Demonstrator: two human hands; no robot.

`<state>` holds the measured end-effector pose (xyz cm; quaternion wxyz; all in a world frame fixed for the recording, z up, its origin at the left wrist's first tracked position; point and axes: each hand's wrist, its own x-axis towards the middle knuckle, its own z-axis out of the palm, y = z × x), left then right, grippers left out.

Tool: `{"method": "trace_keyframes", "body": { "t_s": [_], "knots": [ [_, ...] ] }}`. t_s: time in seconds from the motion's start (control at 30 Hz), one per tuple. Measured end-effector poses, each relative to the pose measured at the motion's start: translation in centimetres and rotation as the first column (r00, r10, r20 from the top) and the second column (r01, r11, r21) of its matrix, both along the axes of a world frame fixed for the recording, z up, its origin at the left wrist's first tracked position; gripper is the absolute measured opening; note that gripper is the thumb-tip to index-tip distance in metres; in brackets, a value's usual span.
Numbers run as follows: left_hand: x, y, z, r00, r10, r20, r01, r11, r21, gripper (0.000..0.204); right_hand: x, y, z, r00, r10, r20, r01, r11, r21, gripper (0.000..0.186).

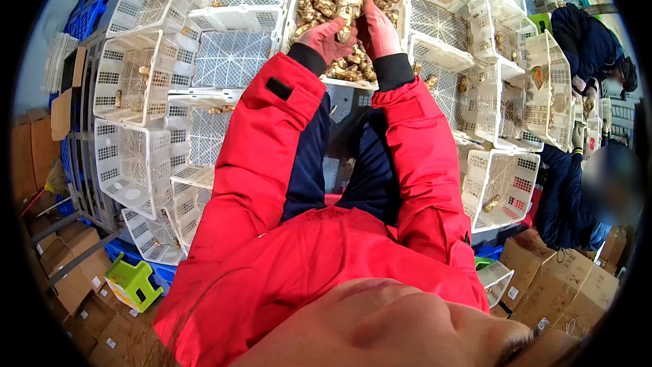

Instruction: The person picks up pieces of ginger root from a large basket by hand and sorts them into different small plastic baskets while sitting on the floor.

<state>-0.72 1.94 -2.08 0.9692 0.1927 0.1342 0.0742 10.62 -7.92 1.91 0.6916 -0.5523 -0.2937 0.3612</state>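
A white plastic crate (pixel 349 84) stands in front of me at the top of the view, heaped with brown and cream mushrooms (pixel 319 1). Over the heap, a pale, thick-stemmed mushroom (pixel 348 11) is held between my two hands. My left hand (pixel 327 41) has its fingers closed about the lower left side of it. From the right, my right hand (pixel 380 30) grips it with bent fingers, which partly hide behind the thumb side. Both hands are inside the outline of the crate, and the red sleeves cover my forearms.
Several white crates (pixel 231 61) stand at left, some with a few mushrooms. More crates (pixel 438 17) line the right side. People in dark clothes (pixel 591 41) are at far right. A green stool (pixel 132 282) and cardboard boxes (pixel 564 285) lie behind.
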Motion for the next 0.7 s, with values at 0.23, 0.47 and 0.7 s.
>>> {"method": "trace_keyframes", "body": {
  "t_s": [0.23,0.47,0.7],
  "knots": [
    [1.0,-1.3,0.6,0.995,0.038,-0.091,-0.030,0.996,0.081,0.028,0.2,0.2,0.3,0.997,-0.055,0.051,0.057,0.998,-0.019,0.035],
    [0.7,-1.4,0.7,0.968,0.177,-0.180,-0.111,0.938,0.327,0.029,0.0,-0.2,0.5,0.994,-0.051,0.094,0.054,0.998,-0.029,0.035],
    [0.4,-1.3,0.9,0.977,0.142,-0.160,-0.098,0.961,0.259,0.036,-0.1,0.1,0.5,0.999,-0.037,0.013,0.037,0.999,-0.019,0.034]
  ]
}}
